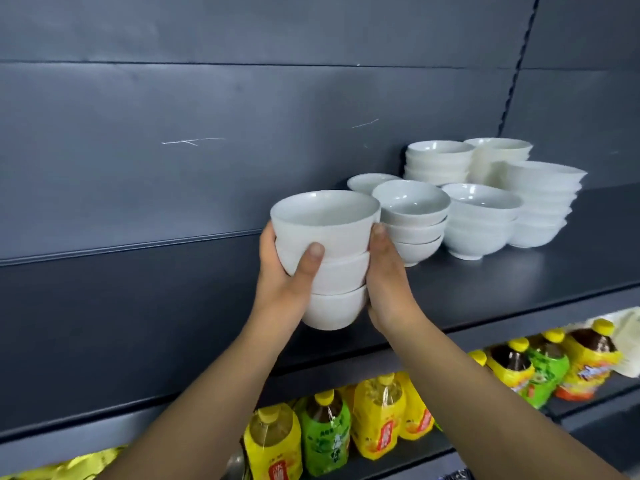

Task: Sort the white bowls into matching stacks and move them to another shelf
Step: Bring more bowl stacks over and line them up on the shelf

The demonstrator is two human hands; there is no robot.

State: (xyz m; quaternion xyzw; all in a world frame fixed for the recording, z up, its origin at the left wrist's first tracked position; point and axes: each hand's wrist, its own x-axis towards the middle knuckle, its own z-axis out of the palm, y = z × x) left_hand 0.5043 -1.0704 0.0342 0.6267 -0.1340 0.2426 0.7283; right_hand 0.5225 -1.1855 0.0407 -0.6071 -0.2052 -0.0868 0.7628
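Dark grey shelf (pixel 138 323), matching back panel (pixel 207 98) behind it.

Held stack (pixel 329 258): 3 white bowls of one size, nested, leaning slightly left. You hold it over the front half of the shelf, left of the other bowls. Whether its foot touches the shelf cannot be told.

Left hand (pixel 287 271): curled round the left wall, thumb laid across the front of the middle bowl. Right hand (pixel 388 282): palm pressed to the right wall, thumb tip up at the top bowl's rim, fingers hidden behind. Judgement: clamping from both sides keeps three loose bowls from sliding apart while you carry them, and the low grip takes the weight of all three.

Just right of your right hand stands a small stack (pixel 412 220), 3 bowls. Behind it sits a single bowl (pixel 367 181). Further right is a wide stack (pixel 481 220), about 3. At the back are a rear stack (pixel 438 161), about 4, and a second rear stack (pixel 498 150), count unclear. The tall stack (pixel 543 202) at far right holds about 6. Total: 6 groups on the shelf, packed touching or nearly so. Sizes differ between stacks, so sorting looks well advanced and moving is mostly undone.

Lower shelf: bottles (pixel 325 431) with yellow and green labels, at least 7 yellow caps visible.
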